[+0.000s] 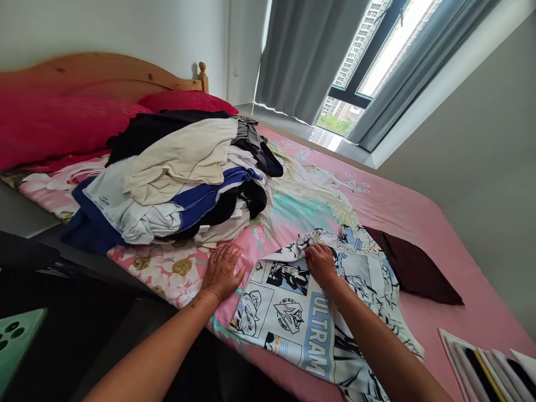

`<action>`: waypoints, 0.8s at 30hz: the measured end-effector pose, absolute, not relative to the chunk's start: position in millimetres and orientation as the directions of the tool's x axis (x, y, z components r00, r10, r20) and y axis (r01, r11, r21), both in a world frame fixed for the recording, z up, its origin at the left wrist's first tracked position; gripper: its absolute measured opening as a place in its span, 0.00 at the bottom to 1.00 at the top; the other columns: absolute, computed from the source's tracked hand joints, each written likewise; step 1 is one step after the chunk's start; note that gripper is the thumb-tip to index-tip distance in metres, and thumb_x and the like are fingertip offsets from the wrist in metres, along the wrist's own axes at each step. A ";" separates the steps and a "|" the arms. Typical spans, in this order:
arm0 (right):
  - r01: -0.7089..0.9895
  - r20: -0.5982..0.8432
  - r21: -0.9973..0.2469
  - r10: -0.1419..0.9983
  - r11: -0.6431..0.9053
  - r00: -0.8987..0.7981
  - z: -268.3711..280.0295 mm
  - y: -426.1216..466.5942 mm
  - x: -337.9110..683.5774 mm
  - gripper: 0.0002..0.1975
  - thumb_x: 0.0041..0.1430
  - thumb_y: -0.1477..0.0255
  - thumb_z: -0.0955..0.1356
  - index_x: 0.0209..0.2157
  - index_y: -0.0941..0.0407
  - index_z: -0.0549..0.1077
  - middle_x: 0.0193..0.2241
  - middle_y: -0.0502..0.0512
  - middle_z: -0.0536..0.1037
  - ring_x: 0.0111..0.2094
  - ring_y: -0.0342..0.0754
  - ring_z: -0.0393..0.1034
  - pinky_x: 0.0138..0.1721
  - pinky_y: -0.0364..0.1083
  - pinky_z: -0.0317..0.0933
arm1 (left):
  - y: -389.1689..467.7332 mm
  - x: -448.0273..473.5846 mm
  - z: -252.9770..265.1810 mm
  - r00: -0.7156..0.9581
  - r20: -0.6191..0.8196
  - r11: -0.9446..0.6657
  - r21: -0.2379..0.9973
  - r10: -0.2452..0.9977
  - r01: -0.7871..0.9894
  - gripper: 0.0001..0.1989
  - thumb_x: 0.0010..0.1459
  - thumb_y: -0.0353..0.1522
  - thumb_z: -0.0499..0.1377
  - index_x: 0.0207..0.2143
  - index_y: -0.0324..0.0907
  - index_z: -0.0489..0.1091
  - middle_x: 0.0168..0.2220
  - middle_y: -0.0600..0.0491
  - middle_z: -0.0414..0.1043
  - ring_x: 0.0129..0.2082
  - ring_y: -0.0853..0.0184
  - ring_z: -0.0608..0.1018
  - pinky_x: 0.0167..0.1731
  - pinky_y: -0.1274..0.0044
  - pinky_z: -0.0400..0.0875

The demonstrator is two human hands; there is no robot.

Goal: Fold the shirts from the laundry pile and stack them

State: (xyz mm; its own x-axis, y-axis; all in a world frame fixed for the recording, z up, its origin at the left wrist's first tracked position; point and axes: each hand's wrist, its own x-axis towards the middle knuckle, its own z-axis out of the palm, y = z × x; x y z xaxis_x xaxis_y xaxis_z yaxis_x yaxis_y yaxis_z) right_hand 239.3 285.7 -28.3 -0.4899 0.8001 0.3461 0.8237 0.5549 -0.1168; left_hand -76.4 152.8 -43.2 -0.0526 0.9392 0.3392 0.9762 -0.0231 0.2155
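A white shirt [288,312] with a blue and black comic print and the letters "ULTRAM" lies spread on the pink bed near its front edge. At its upper edge, my right hand [321,265] has its fingers curled down on the fabric, closed on it; the fingertips are partly hidden. My left hand [221,271] rests flat on the flowered bedding to the left of the shirt, open and holding nothing. A large heap of clothes [180,151] lies just beyond my left hand, with cream, white, blue and black pieces in it.
A folded dark maroon garment [419,268] lies right of the shirt. Folded clothes [489,363] stand in a row at the lower right. Red pillows [62,123] lie by the wooden headboard [104,72]. A green phone [20,346] shows at lower left. Grey curtains [305,50] hang by the window.
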 end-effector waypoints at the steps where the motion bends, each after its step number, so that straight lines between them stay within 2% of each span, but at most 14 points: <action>1: 0.837 0.356 -0.144 0.817 0.528 -0.454 -32.1 276.9 249.4 0.08 0.58 0.74 0.61 0.33 0.56 0.72 0.37 0.56 0.74 0.45 0.50 0.62 0.50 0.48 0.51 | 153.3 -76.4 -43.6 -0.049 0.341 -0.026 0.212 0.939 0.977 0.24 0.56 0.41 0.54 0.53 0.42 0.66 0.59 0.43 0.61 0.60 0.54 0.61 0.60 0.60 0.50; 5: 0.876 0.390 -0.270 0.877 0.400 -0.280 -25.9 271.5 258.5 0.11 0.56 0.76 0.58 0.35 0.57 0.71 0.36 0.57 0.74 0.42 0.50 0.64 0.47 0.46 0.55 | 154.9 -76.9 -44.7 -0.035 0.347 -0.040 0.206 0.937 0.978 0.23 0.56 0.41 0.54 0.53 0.42 0.66 0.58 0.44 0.62 0.59 0.54 0.62 0.59 0.60 0.50; 7: 0.879 0.349 -0.326 0.908 0.348 -0.230 -12.0 282.8 244.0 0.13 0.57 0.75 0.57 0.38 0.57 0.70 0.36 0.58 0.74 0.39 0.49 0.66 0.43 0.45 0.57 | 155.3 -77.1 -44.9 -0.037 0.354 -0.043 0.215 0.935 0.976 0.23 0.55 0.40 0.54 0.52 0.43 0.67 0.58 0.44 0.62 0.59 0.54 0.62 0.59 0.60 0.50; 9: 0.908 0.236 -0.334 0.955 0.253 -0.180 2.2 297.2 223.2 0.13 0.59 0.69 0.57 0.41 0.57 0.68 0.35 0.57 0.75 0.36 0.49 0.68 0.39 0.45 0.58 | 155.5 -77.2 -45.0 -0.046 0.360 -0.042 0.231 0.932 0.972 0.22 0.55 0.40 0.55 0.52 0.43 0.67 0.58 0.44 0.62 0.59 0.53 0.62 0.59 0.59 0.50; 11: 0.949 0.087 -0.283 0.989 0.137 -0.117 11.0 311.2 203.7 0.17 0.59 0.61 0.60 0.44 0.56 0.68 0.33 0.58 0.76 0.35 0.51 0.69 0.37 0.47 0.58 | 155.5 -77.2 -45.2 -0.055 0.364 -0.039 0.248 0.930 0.968 0.22 0.55 0.40 0.55 0.52 0.43 0.67 0.58 0.44 0.62 0.59 0.53 0.62 0.59 0.59 0.50; 14: 0.977 -0.082 -0.214 0.996 -0.002 -0.016 10.5 327.9 188.8 0.24 0.53 0.53 0.64 0.43 0.57 0.69 0.35 0.62 0.76 0.39 0.56 0.70 0.38 0.49 0.59 | 155.2 -77.4 -45.2 -0.061 0.360 -0.037 0.259 0.931 0.965 0.22 0.54 0.39 0.55 0.52 0.43 0.67 0.58 0.45 0.62 0.59 0.53 0.62 0.59 0.59 0.50; 17: 0.966 -0.157 -0.237 0.985 -0.101 0.064 3.4 340.6 191.6 0.17 0.48 0.61 0.68 0.37 0.59 0.72 0.35 0.63 0.76 0.41 0.57 0.70 0.39 0.48 0.60 | 154.3 -77.6 -45.1 -0.058 0.349 -0.034 0.250 0.935 0.968 0.22 0.55 0.39 0.55 0.52 0.44 0.67 0.59 0.45 0.62 0.59 0.53 0.62 0.59 0.59 0.50; 19: 0.953 -0.149 -0.284 0.986 -0.109 0.069 2.5 350.1 195.3 0.12 0.48 0.66 0.67 0.34 0.58 0.73 0.32 0.61 0.77 0.38 0.54 0.71 0.37 0.46 0.60 | 153.7 -77.7 -45.3 -0.058 0.340 -0.029 0.246 0.939 0.969 0.22 0.55 0.39 0.55 0.52 0.44 0.66 0.59 0.45 0.61 0.60 0.53 0.61 0.59 0.59 0.50; 21: 0.934 -0.102 -0.348 0.994 -0.083 0.051 6.3 362.8 193.2 0.11 0.50 0.68 0.64 0.35 0.57 0.73 0.31 0.58 0.77 0.35 0.50 0.72 0.35 0.44 0.61 | 153.4 -77.8 -46.1 -0.061 0.334 -0.025 0.249 0.940 0.968 0.23 0.55 0.39 0.55 0.53 0.43 0.66 0.59 0.45 0.61 0.60 0.53 0.61 0.60 0.58 0.50; 24: 0.890 -0.027 -0.455 0.999 -0.033 0.024 14.6 387.6 173.4 0.16 0.56 0.69 0.59 0.44 0.56 0.70 0.32 0.54 0.77 0.32 0.46 0.72 0.34 0.42 0.62 | 153.0 -78.4 -47.5 -0.069 0.343 -0.025 0.262 0.937 0.965 0.23 0.54 0.39 0.56 0.52 0.43 0.66 0.59 0.45 0.61 0.60 0.53 0.61 0.60 0.58 0.49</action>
State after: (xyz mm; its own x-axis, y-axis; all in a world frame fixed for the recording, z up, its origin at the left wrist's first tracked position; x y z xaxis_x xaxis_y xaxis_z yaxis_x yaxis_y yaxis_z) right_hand 173.4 387.6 14.6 0.0236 0.9994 -0.0272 0.8896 -0.0334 -0.4554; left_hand -78.4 153.0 -47.5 -0.0686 0.9370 0.3425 0.9649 -0.0250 0.2615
